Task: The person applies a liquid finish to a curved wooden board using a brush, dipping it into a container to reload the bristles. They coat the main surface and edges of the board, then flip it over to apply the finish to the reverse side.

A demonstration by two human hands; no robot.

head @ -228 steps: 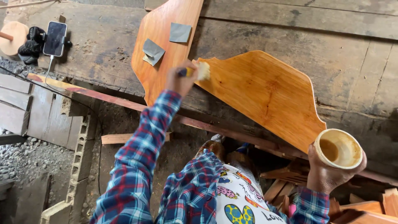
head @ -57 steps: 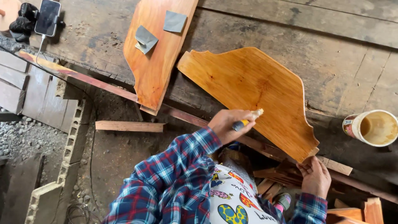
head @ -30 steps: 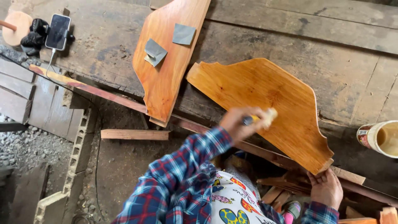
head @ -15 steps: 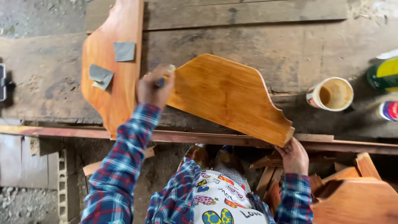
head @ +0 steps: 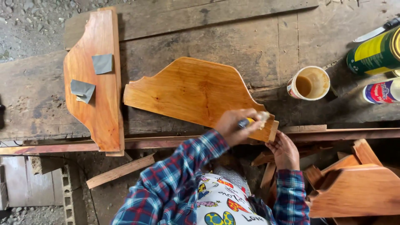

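Note:
A shaped, glossy orange-brown wooden board (head: 196, 93) lies flat on the rough plank workbench (head: 233, 37). My left hand (head: 235, 125), in a plaid sleeve, grips a small yellow-handled brush (head: 255, 121) with a pale tip, pressed on the board's near right end. My right hand (head: 284, 151) sits just below the bench edge, fingers touching the board's lower right corner. A paper cup (head: 310, 83) with brownish liquid stands to the right of the board.
A second shaped board (head: 98, 112) lies at the left with two grey sandpaper pieces (head: 102, 63) on it. A green-and-yellow can (head: 375, 52) and a smaller can (head: 381, 91) lie at the right. More shaped boards (head: 354, 191) and wood scraps sit below the bench.
My left hand has swept the brush from the board's far left end to its near right end. My right hand stays at the lower right corner. The view has shifted.

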